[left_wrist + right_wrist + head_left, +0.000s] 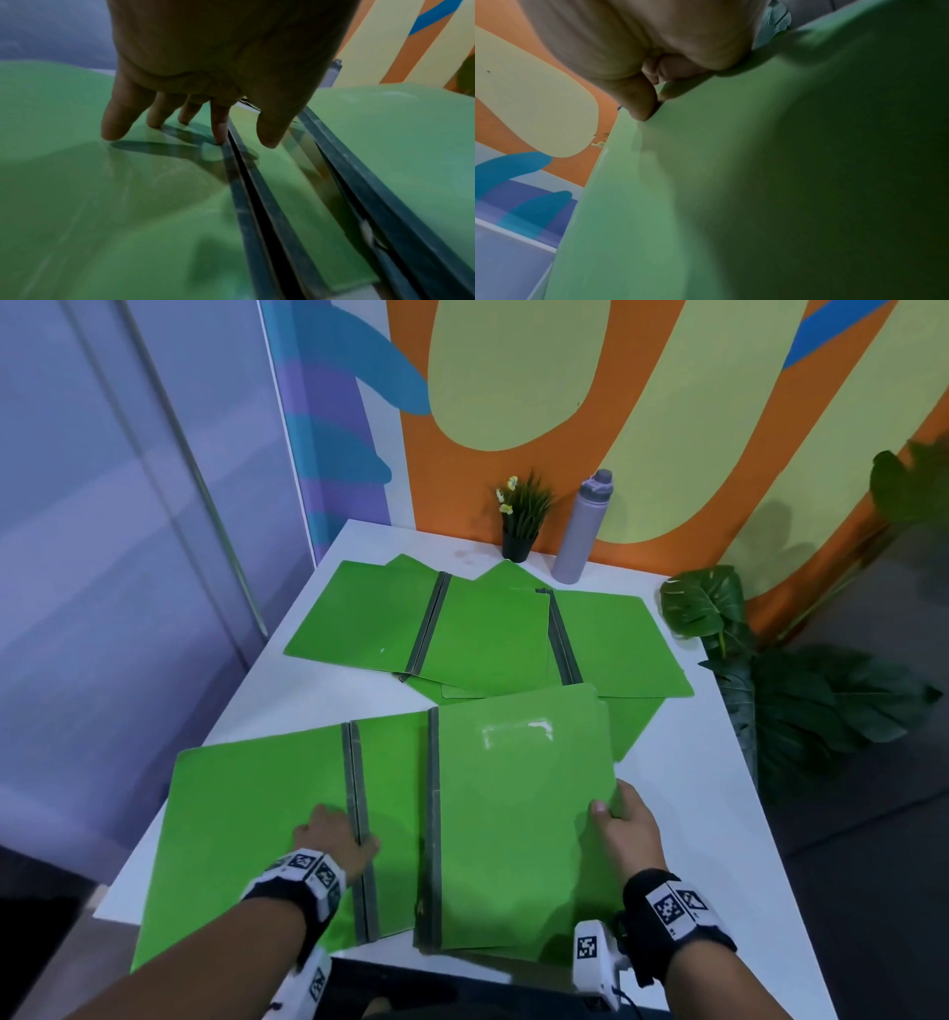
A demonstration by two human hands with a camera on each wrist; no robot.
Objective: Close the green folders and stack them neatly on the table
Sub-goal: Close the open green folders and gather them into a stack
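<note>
An open green folder (246,819) with a grey spine lies at the table's near left. My left hand (328,837) rests on it beside the spine, its fingertips (113,130) spread and pressing the left cover (102,203). A closed green folder (513,814) lies over the open folder's right half. My right hand (624,824) pinches its right edge, thumb on top of the cover (731,182), and holds that edge a little raised. Two more open green folders (426,621) (616,644) overlap at the back of the table.
A small potted plant (521,521) and a grey water bottle (583,526) stand at the back edge of the white table (683,803) against the painted wall. Large green leaves (801,680) hang beside the table's right edge.
</note>
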